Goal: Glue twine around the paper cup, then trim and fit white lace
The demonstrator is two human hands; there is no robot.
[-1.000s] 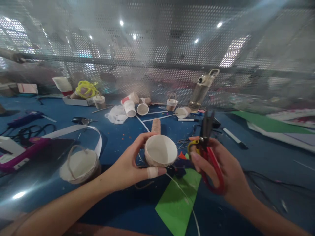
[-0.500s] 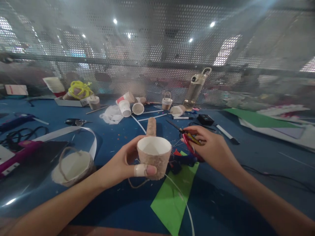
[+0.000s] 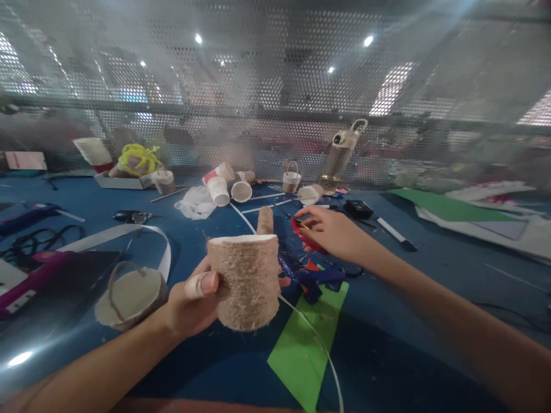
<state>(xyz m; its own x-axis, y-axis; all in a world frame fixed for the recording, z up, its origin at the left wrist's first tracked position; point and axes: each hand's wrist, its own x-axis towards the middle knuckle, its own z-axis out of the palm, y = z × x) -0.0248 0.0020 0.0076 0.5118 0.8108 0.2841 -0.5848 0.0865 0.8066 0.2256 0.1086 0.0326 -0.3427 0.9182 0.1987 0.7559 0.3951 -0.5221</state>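
Observation:
My left hand [image 3: 193, 301] grips a paper cup wrapped in brown twine [image 3: 244, 281], held upright above the blue table [image 3: 400, 298]; its thumb has a bandage. My right hand [image 3: 329, 232] reaches forward over the table, fingers curled on red-handled scissors [image 3: 303, 234] lying low at the table. A blue glue gun [image 3: 316, 275] lies just below that hand. A roll of twine [image 3: 264, 219] stands behind the cup.
A finished twine basket with a handle [image 3: 129, 292] sits at left beside a white paper strip [image 3: 124, 232]. Green paper [image 3: 307, 344] lies in front. Several cups [image 3: 224, 186], a water bottle [image 3: 342, 152], black scissors [image 3: 131, 216] and cables [image 3: 38, 238] lie about. A mesh screen stands behind.
My left hand raised and tipped the cup so its twine side shows. My right hand carried the red scissors forward and down toward the table.

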